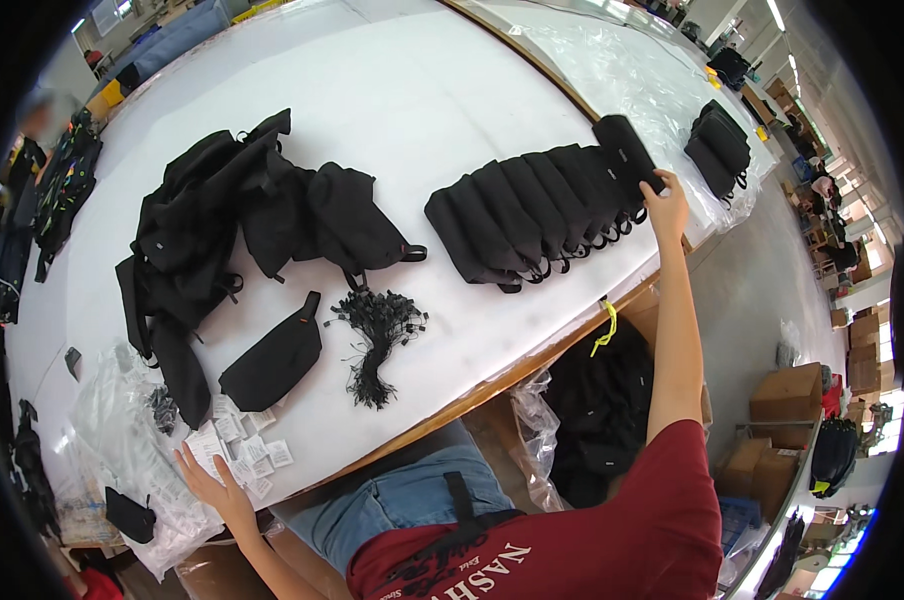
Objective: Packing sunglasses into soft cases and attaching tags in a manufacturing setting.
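Observation:
Stretched out to the far right, my right hand (pixel 667 205) grips the near end of a black zip pouch (pixel 626 148). That pouch lies at the right end of a row of overlapping black pouches (pixel 527 212), their small loops turned toward me. At the lower left, my left hand (pixel 215 487) rests with its fingers apart at the edge of some white paper tags (pixel 252 450); nothing is visibly held in it. Just beyond the tags lies a single black waist-bag-shaped pouch (pixel 274 357). Beside it is a bunch of black tag strings (pixel 376 340).
A loose heap of black bags (pixel 207 215) covers the table's left middle. Clear plastic (pixel 102 430) lies at the near left corner. Beneath the wooden table edge (pixel 442 420) is a plastic-lined box of black bags (pixel 597 410). More black pouches (pixel 719 150) sit at far right.

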Demonstrator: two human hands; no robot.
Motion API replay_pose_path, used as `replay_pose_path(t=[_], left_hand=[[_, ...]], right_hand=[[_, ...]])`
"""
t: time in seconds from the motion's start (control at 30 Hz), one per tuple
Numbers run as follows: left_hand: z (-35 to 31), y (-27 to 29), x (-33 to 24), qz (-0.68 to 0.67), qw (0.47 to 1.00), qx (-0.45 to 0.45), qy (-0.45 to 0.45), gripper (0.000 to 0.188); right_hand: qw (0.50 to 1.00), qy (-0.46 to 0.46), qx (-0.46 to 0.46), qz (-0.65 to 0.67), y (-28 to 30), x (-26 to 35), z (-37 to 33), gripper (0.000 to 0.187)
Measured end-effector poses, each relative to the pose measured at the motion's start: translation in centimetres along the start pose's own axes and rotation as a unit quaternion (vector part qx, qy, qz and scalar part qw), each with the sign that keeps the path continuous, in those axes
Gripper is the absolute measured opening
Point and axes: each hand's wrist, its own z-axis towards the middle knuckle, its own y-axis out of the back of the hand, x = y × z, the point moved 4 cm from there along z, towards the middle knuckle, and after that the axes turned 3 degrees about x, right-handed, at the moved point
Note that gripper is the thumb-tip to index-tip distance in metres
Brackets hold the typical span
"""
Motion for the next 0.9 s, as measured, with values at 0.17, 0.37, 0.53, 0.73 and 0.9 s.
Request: replay_pose_path(t=[0.17, 0.37, 0.53, 0.73, 0.9], left_hand=[[-0.5, -1.2, 4.1, 0.0, 0.999, -0.005, 0.031, 0.057], [-0.7, -2.5, 6.3, -0.033, 0.999, -0.02, 0.021, 0.056], [-1.7, -3.0, 6.9, -0.048, 0.999, 0.015, -0.001, 0.05], [-1.1, -2.5, 5.0, -0.039, 0.998, -0.012, 0.048, 0.05], [-1.0, -0.2, 4.9, -0.11, 0.991, 0.02, 0.078, 0.04]], right_hand=[[0.953, -0.11, 0.218, 0.177, -5.1, -1.9, -1.8, 0.041], [0.97, -0.069, 0.217, 0.079, -4.7, -2.5, -2.3, 0.043], [0.989, 0.127, 0.075, 0.017, -1.7, 9.6, -7.6, 0.021], [0.897, 0.154, 0.375, 0.178, -3.5, 21.3, -23.5, 0.017], [0.861, 0.099, 0.459, 0.195, -6.7, 25.2, -27.4, 0.015]])
